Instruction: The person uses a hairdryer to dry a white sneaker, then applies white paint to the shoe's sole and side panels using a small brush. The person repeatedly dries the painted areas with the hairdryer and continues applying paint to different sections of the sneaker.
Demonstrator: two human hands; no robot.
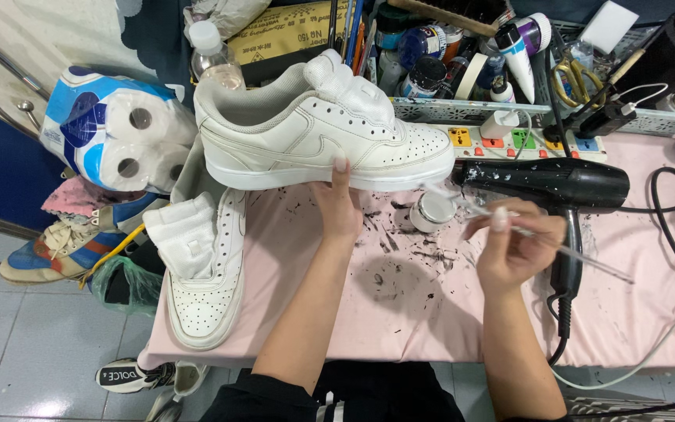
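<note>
My left hand [339, 205] grips a white sneaker [318, 129] from underneath and holds it up sideways above the table, toe pointing right. My right hand [512, 244] pinches a thin clear-handled brush [587, 262], its tip near the shoe's toe. A small open jar of white paint [433, 211] stands just below the toe. The matching white sneaker [206, 273] lies on the table at the left, toe toward me, with its tongue flap folded out.
A black hair dryer [556, 184] lies on the pink, paint-speckled table cover [400, 305] with its cord trailing right. A power strip [525, 141], baskets of paints and scissors stand behind. Toilet rolls [115, 129] and other shoes [72, 238] sit at the left.
</note>
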